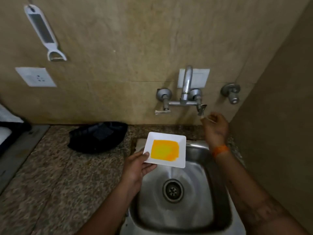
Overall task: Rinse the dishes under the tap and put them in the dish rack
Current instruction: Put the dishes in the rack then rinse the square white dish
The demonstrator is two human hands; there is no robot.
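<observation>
We look down on a speckled granite counter (pixel 55 170) and steel sink (pixel 220 197) against a beige wall (pixel 118 39). A dark basket (pixel 98 136) sits left; a grater (pixel 42 29) hangs above. Our left hand (pixel 137 167) pinches the square plate (pixel 166 150) over the sink; our right hand (pixel 215 124), fingers curled, nears the tap (pixel 186 85) lever.

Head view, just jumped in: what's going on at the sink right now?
A person holds a white square plate with a yellow-orange centre in the left hand, over the back left of the steel sink. The right hand is up by the right tap handle, apparently just off it. Water seems to be running into the basin. A black dish rack sits on the granite counter.
</observation>
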